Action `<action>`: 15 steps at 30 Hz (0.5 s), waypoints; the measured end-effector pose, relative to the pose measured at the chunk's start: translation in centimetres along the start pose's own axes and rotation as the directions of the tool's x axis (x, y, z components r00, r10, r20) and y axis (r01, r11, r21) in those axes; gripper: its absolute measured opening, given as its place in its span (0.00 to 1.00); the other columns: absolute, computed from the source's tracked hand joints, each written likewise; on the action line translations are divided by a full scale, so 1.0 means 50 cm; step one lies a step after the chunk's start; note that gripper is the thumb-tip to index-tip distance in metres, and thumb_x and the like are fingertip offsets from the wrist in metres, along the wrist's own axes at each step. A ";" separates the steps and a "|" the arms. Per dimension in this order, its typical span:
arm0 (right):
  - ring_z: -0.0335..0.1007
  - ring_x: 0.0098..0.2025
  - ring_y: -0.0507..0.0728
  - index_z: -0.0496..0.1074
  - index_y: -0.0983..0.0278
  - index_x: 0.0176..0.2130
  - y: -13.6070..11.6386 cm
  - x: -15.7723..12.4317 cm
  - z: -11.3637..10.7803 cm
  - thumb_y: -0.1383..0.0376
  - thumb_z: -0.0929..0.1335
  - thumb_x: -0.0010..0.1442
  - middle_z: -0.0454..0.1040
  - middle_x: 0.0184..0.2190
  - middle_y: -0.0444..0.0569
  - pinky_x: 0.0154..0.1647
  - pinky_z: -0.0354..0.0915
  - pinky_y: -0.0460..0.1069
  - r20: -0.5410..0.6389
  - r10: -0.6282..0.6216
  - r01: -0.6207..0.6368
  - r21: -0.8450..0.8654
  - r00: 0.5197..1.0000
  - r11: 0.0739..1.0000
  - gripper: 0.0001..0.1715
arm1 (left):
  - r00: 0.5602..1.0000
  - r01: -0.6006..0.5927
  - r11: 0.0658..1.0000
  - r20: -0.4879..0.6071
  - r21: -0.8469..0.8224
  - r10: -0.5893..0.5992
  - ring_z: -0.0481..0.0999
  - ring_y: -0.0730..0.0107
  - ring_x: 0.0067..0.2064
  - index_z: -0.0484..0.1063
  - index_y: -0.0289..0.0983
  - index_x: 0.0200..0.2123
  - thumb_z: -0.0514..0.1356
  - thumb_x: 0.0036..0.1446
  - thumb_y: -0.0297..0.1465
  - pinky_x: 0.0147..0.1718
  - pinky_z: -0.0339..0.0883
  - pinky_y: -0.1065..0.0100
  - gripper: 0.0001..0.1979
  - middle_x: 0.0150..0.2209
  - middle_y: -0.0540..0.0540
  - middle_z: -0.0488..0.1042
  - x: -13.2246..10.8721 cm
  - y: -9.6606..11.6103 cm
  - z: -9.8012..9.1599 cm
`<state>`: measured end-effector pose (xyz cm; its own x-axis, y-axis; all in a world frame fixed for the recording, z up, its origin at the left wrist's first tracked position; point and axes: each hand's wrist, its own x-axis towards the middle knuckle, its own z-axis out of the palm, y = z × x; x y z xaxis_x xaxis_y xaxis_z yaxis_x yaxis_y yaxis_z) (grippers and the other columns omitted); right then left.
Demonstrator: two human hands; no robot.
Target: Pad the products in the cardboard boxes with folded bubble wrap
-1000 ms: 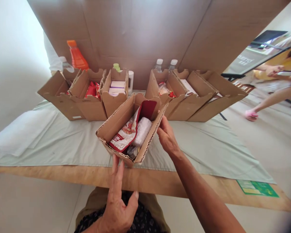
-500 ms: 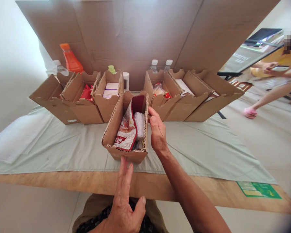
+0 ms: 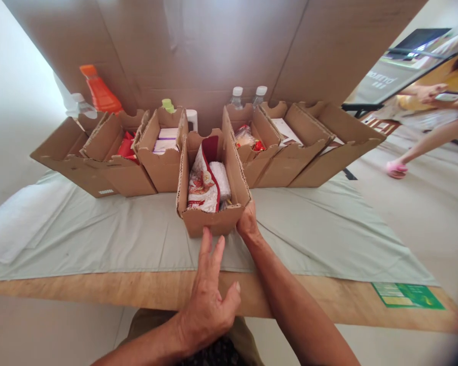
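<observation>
An open-topped cardboard box (image 3: 209, 221) stands on the cloth in front of me. Inside it lean a white and dark red printed food pouch (image 3: 202, 185) and a bubble-wrapped item (image 3: 220, 180). My left hand (image 3: 209, 295) is open, its fingers stretched toward the low front wall; the fingertips are at or very near the cardboard. Against the box's right side is my right hand (image 3: 248, 221), low down near the front corner. The box wall covers its fingers, so their grip cannot be seen.
Similar boxes flank it: left ones hold a red packet (image 3: 127, 146) and white-purple packs (image 3: 166, 140); a right one holds snack packets (image 3: 246, 138). Bottles, including an orange one (image 3: 101, 91), stand behind. Bubble wrap (image 3: 23, 218) lies left. A seated person (image 3: 438, 107) is at right.
The box has shifted away from the table edge and slightly right, turning a little. My left hand has followed its front wall. My right hand's fingers, visible before, are now behind the box's side.
</observation>
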<state>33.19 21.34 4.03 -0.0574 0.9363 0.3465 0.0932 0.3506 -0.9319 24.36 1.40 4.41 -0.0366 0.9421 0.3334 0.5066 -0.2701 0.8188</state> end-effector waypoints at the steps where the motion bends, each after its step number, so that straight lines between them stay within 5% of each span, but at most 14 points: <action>1: 0.73 0.59 0.65 0.75 0.62 0.58 0.009 -0.001 0.002 0.38 0.55 0.70 0.80 0.54 0.56 0.58 0.72 0.60 -0.018 0.027 -0.026 0.019 0.999 0.999 0.40 | 1.000 0.007 1.000 0.002 -0.005 -0.007 0.38 0.44 0.79 0.38 0.51 0.77 0.58 0.61 0.23 0.71 0.52 0.36 0.48 0.80 0.43 0.31 0.018 -0.006 -0.001; 10: 0.77 0.51 0.63 0.75 0.62 0.52 0.069 0.000 0.011 0.34 0.59 0.64 0.79 0.53 0.59 0.41 0.74 0.54 -0.134 0.178 -0.169 0.077 0.975 0.983 0.41 | 0.997 0.076 0.995 0.018 -0.072 -0.074 0.47 0.39 0.77 0.58 0.36 0.71 0.62 0.54 0.25 0.69 0.59 0.41 0.40 0.78 0.31 0.34 0.247 -0.085 -0.006; 15: 0.77 0.49 0.63 0.75 0.62 0.51 0.069 0.004 0.006 0.36 0.59 0.64 0.78 0.53 0.59 0.39 0.74 0.54 -0.137 0.188 -0.183 0.050 0.973 0.982 0.39 | 0.990 0.119 0.992 0.077 -0.037 -0.115 0.50 0.40 0.77 0.59 0.35 0.71 0.62 0.54 0.26 0.67 0.63 0.42 0.41 0.78 0.31 0.36 0.282 -0.103 -0.014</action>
<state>33.19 22.74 0.84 0.0984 0.9794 0.1766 0.0525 0.1721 -0.9837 20.63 15.94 5.24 -0.0285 0.9794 0.1998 0.4661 -0.1638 0.8694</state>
